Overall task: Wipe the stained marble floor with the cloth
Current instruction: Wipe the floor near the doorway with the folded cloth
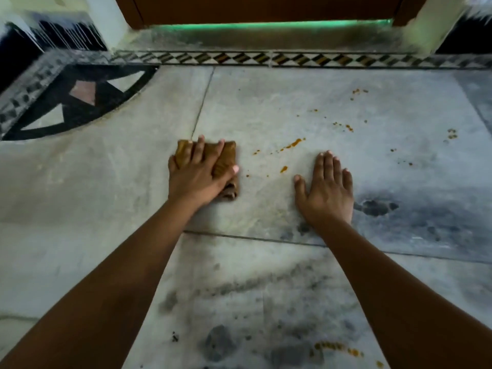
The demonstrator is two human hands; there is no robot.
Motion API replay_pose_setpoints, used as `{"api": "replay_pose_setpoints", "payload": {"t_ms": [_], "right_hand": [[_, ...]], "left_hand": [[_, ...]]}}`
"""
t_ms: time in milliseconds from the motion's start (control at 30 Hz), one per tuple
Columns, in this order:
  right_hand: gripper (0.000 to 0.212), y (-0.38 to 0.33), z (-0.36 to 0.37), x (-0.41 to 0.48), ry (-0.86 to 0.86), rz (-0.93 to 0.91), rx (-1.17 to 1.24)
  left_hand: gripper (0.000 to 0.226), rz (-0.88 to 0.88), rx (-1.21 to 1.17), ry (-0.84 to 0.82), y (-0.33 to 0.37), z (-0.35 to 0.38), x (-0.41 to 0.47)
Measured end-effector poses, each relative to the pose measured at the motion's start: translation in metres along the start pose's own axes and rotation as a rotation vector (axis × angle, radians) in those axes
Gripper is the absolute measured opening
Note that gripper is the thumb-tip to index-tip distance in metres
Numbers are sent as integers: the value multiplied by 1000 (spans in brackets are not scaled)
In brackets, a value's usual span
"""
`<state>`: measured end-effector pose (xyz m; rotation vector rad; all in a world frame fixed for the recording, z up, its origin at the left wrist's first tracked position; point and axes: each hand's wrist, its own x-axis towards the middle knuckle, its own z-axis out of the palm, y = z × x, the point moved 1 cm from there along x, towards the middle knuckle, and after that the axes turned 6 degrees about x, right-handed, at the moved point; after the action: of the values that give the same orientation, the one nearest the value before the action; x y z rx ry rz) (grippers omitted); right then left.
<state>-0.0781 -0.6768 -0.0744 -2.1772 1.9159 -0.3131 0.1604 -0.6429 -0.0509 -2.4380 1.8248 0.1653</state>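
Note:
A folded brown cloth lies flat on the grey marble floor. My left hand presses down on it with spread, straight fingers, covering most of it. My right hand rests flat on the bare floor to the right, fingers straight, holding nothing. Orange stains dot the marble between and beyond the two hands, with more orange specks farther right and a streak of orange stain near the bottom edge.
A patterned tile border runs across the far side, with a step and a brown door behind it. A black inlaid arc design fills the left. Dark veining marks the marble at the right and below.

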Motion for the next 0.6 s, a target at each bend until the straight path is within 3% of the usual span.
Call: {"api": "replay_pose_setpoints", "payload": {"t_ms": [167,367,467,600], "right_hand": [[78,0,-1,-1,5,5,9],[76,-3,-6,-1,-35,17,38],[76,-2,-6,-2,-35,28,33],[75,-3,-5,0,-42,28,38]], "left_hand": [[70,-45,-33,-47,29,-13,51],[78,186,42,37,3,3,-34],[77,66,67,-3,-20,-2,-10],[69,-90,-17,-24,17,-12,55]]}}
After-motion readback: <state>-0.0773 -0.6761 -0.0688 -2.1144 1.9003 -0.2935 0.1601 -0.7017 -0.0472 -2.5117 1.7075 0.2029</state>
